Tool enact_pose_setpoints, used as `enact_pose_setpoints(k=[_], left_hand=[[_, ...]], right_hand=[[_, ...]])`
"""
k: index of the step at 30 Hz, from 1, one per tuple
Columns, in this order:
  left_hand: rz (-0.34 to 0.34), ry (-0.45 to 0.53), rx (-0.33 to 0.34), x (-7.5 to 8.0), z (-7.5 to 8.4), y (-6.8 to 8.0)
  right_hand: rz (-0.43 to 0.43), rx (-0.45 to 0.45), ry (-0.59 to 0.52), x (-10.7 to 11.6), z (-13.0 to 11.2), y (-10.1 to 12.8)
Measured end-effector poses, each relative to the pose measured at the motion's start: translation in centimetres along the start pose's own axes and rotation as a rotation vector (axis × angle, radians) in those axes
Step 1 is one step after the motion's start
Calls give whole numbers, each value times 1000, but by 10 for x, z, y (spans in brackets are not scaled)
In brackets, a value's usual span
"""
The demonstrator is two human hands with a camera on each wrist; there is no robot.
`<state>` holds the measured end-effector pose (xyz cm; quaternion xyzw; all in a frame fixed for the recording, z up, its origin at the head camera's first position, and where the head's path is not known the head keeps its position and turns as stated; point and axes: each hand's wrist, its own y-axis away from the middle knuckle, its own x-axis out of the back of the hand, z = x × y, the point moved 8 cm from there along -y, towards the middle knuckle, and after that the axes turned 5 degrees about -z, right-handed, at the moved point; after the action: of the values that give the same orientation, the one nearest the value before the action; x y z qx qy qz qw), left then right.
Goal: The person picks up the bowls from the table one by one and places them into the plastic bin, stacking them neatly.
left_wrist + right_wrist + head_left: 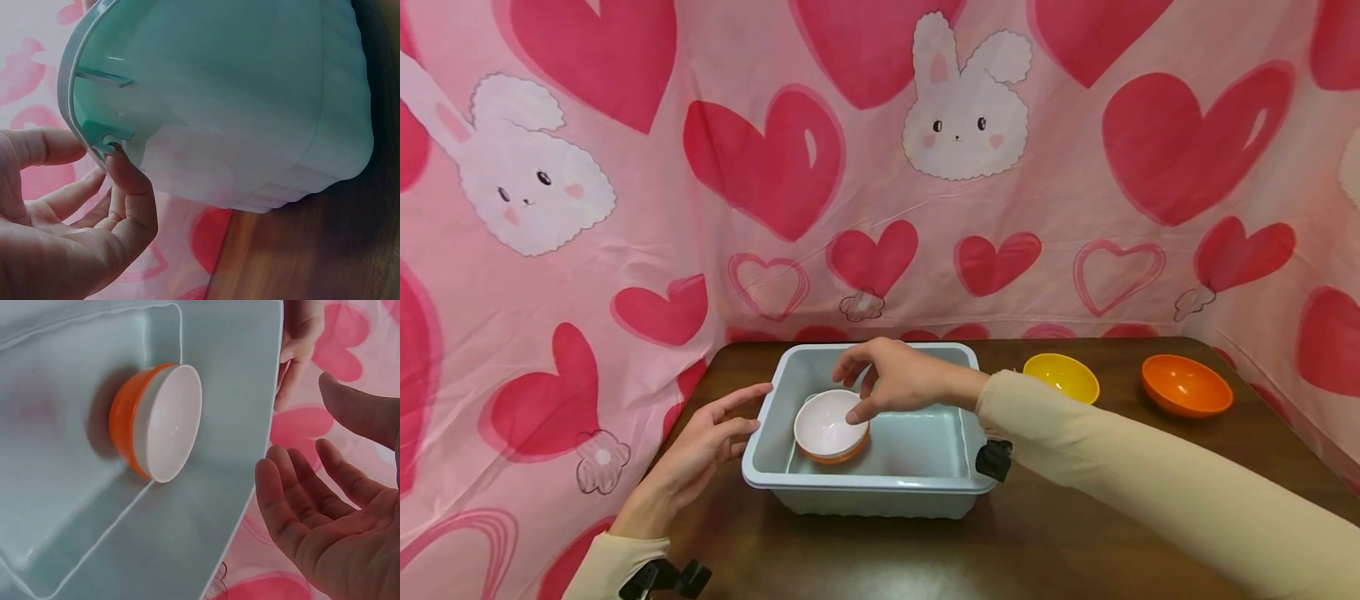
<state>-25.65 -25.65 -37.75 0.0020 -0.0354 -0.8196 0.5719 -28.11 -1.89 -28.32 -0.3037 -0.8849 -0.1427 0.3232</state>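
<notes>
bowl point(830, 429) right rim hidden behind right hand point(895, 379), tub point(237, 106) cut off at top edge in left wrist view, left hand point(69, 225) cropped at frame corner

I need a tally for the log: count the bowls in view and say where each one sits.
3. An orange bowl with a white inside sits in the grey tub, under the right hand. A yellow bowl and an orange bowl stand on the table, right of the tub. None seems hidden.
</notes>
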Motion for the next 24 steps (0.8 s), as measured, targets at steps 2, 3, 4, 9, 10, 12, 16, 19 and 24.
enact_pose_setpoints(k=[2, 3, 4, 9, 10, 12, 16, 19, 24], left_hand=[[2, 1, 1, 0, 0, 0], [3, 1, 2, 1, 0, 0], [2, 2, 2, 1, 0, 0], [-6, 0, 2, 0, 0, 0], [-7, -1, 2, 0, 0, -1], [-4, -5, 3, 0, 0, -1], [-1, -8, 2, 1, 0, -1], [-3, -3, 7, 1, 1, -1], [-2, -1, 20, 1, -1, -1]], right_hand=[[18, -7, 2, 3, -1, 7], [28, -9, 4, 4, 0, 10], [37, -12, 5, 5, 0, 14], [75, 3, 3, 13, 1, 32], [78, 10, 5, 14, 2, 35], [85, 19, 13, 17, 3, 42], [104, 11, 26, 24, 7, 55], [118, 5, 22, 28, 10, 66], [141, 14, 14, 32, 16, 82]])
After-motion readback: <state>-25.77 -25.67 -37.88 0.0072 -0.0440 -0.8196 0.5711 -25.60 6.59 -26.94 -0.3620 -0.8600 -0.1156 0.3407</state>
